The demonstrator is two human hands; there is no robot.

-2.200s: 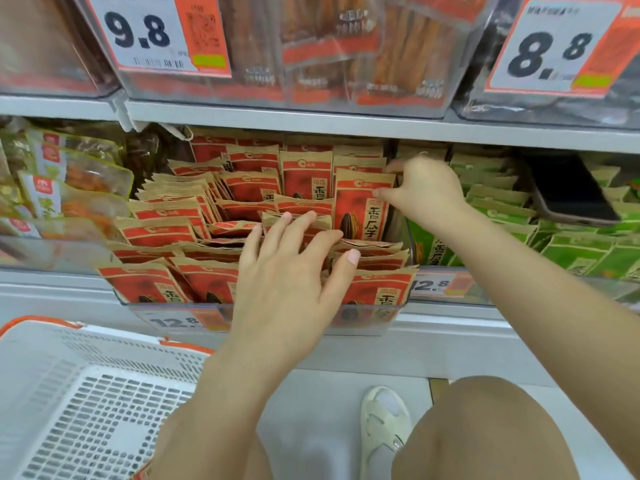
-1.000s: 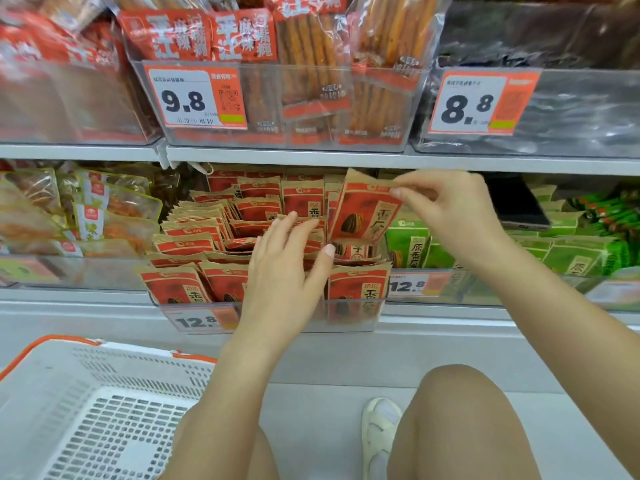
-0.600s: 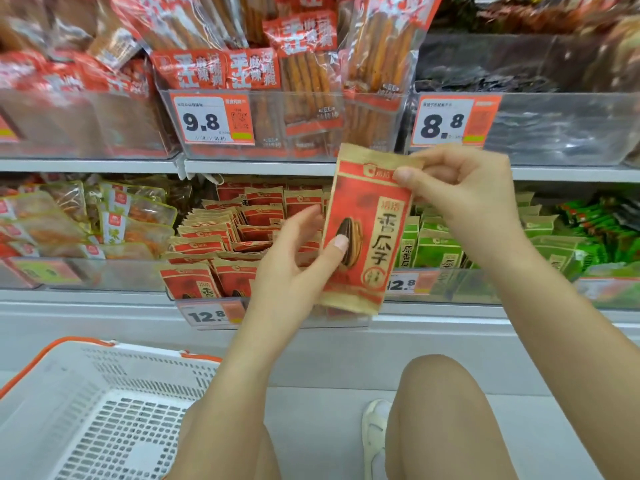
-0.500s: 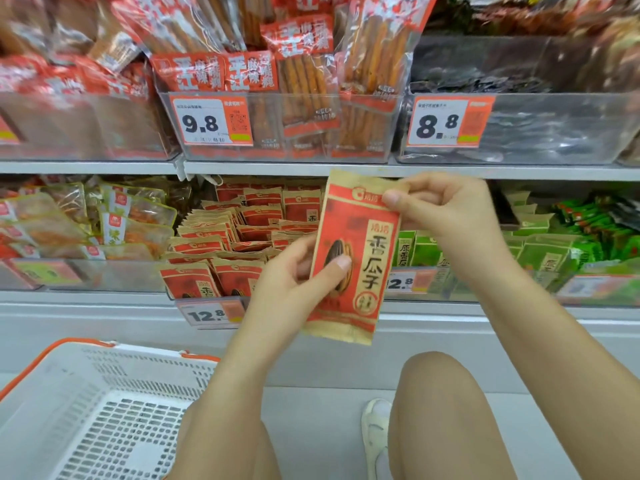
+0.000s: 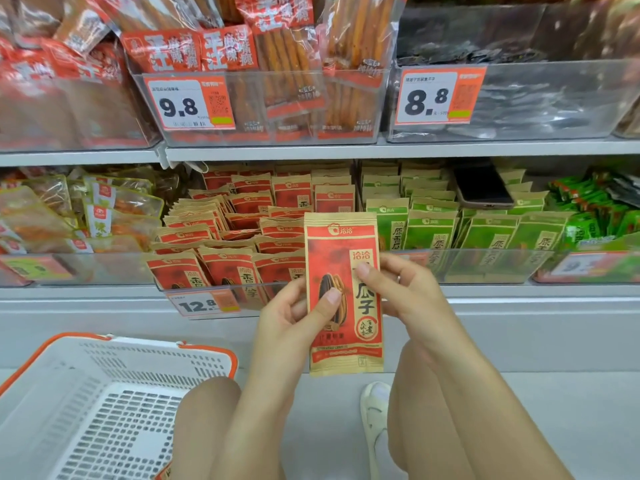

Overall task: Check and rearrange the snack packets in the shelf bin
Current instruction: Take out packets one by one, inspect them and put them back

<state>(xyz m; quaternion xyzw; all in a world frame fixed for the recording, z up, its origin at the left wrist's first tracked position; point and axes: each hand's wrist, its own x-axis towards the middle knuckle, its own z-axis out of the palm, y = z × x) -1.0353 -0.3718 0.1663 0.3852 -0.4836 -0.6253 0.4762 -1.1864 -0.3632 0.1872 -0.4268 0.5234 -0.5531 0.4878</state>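
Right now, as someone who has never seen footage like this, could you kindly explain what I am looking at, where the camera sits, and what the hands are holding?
There is no machine here: a person wears one wide-angle camera on the head, looking forward and down at their own bare hands. The left hand and the right hand together hold one red snack packet upright in front of the shelf, each with a thumb on its face, as if reading it. Behind it, a clear shelf bin holds many matching red packets, with green packets in the next bin. A dark phone lies on those. A white basket sits lower left.
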